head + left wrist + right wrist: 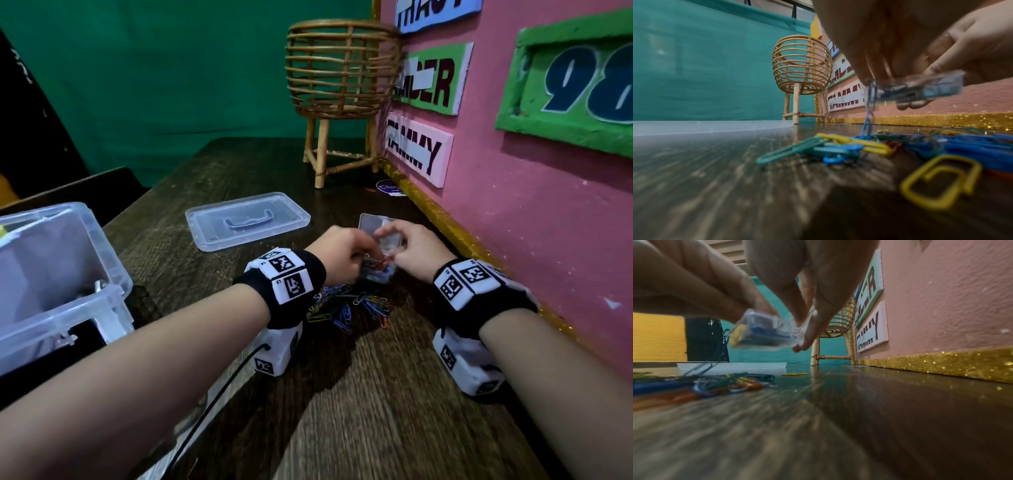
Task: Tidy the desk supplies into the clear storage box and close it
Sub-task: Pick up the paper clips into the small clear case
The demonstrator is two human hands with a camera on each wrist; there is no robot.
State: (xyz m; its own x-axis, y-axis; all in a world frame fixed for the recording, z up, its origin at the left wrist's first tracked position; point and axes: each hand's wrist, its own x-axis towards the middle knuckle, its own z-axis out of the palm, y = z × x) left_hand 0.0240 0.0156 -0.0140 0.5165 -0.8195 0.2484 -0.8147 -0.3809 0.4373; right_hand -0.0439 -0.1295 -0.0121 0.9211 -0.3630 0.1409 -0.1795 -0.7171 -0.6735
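A small clear case (381, 272) with coloured paper clips inside is held just above the wooden desk (376, 411), its lid (371, 222) tipped open. My right hand (399, 247) grips the case (764, 331) from the right. My left hand (367, 255) pinches a few paper clips at the case's near end. In the left wrist view a chain of blue clips (869, 112) hangs from those fingertips (874, 76) down to the pile. Loose paper clips (349, 305) lie on the desk under both wrists. The large clear storage box (113, 274) stands open at the left.
The storage box's flat lid (246, 221) lies on the desk beyond my left hand. A rattan basket on legs (342, 89) stands at the back. A pink board with a gold glitter edge (455, 233) runs close along the right side.
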